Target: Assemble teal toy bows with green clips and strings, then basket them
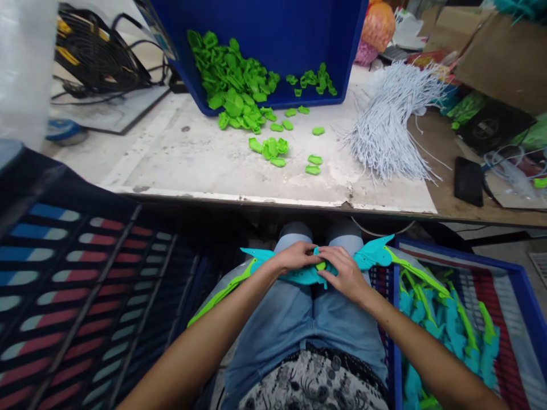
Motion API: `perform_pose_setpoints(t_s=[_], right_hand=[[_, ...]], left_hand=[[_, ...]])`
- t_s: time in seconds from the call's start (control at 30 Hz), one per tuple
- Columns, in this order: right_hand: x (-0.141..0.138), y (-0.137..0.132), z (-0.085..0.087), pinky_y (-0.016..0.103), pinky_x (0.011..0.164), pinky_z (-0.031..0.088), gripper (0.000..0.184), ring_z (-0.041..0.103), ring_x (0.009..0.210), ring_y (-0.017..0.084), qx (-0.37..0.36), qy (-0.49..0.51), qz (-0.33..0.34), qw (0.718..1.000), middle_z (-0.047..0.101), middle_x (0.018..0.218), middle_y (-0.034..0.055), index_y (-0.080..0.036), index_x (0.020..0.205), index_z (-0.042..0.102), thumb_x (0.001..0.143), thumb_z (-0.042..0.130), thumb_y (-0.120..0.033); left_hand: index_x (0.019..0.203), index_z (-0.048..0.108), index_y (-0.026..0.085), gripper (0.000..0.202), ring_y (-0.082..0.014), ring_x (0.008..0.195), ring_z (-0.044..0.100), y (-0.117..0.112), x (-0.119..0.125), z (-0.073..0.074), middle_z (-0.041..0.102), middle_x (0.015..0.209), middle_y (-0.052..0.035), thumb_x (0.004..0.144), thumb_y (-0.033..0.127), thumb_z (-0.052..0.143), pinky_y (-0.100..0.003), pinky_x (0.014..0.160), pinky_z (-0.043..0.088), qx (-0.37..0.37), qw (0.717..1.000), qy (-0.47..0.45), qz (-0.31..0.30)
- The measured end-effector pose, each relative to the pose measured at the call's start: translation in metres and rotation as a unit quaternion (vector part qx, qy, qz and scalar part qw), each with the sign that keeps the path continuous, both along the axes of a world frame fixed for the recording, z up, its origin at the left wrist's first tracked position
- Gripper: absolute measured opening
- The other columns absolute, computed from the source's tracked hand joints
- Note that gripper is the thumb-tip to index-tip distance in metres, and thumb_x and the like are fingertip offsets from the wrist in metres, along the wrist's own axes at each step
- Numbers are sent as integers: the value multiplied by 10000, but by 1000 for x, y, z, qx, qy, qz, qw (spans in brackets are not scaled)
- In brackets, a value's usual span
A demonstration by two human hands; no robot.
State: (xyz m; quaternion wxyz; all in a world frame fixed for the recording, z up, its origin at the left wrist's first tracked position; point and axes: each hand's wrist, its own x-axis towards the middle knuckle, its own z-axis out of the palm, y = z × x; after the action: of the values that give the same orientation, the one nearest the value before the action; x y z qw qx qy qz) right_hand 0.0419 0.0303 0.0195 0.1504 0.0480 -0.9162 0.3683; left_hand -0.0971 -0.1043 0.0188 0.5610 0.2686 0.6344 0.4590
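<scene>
Over my lap I hold a teal and green plastic toy bow (367,256) across my knees. My left hand (294,256) is closed on its middle from the left. My right hand (344,270) is closed on the middle from the right, fingers pressing a small green piece (320,265) onto the grip. The bow's green limbs stick out past both hands.
On the table ahead a tipped blue bin (273,34) spills small green plastic pieces (233,85). A bundle of white strings (391,125) lies to the right. A blue crate (523,296) at my right holds several finished bows (444,324). A dark crate (85,296) stands at my left.
</scene>
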Motion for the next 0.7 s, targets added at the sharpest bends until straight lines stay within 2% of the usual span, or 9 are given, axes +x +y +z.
perform_pose_setpoints(t_s=[0.23,0.33,0.5,0.6,0.7], right_hand=[[3,5,-2,439,862,521,224,602,1012,245,-2,23,37,999,684,1084,74,-234,1107,637,892,596,-283],[3,4,-5,446,892,510,192,600,1062,246,-10,27,23,999,678,1116,84,-218,1069,653,896,594,-278],[4,-1,-7,463,877,505,182,569,1142,266,7,20,39,999,674,1129,90,-210,1065,649,900,587,-251],[7,-5,-8,493,917,485,155,534,1180,280,4,7,8,1000,669,1137,80,-228,1025,658,882,602,-243],[10,-9,-7,492,929,480,140,546,1150,283,-13,-37,-50,998,629,1189,92,-233,977,649,842,640,-266]], left_hand=[[928,632,144,475,-119,602,441,-6,-10,-3,519,644,28,707,563,660,-224,557,325,0,998,-61,-31],[969,645,155,432,-129,654,462,-7,-11,-5,559,684,20,731,516,643,-227,600,347,4,997,-66,-32],[1002,646,146,426,-140,709,481,-8,-10,-5,596,751,-2,762,495,603,-237,643,373,14,996,-85,-25],[987,633,133,454,-133,684,458,-8,-8,-5,560,728,1,760,525,591,-229,608,361,11,998,-58,-28],[965,617,114,457,-125,654,426,-6,-5,-5,493,693,10,744,515,602,-217,562,333,10,1000,7,-24]])
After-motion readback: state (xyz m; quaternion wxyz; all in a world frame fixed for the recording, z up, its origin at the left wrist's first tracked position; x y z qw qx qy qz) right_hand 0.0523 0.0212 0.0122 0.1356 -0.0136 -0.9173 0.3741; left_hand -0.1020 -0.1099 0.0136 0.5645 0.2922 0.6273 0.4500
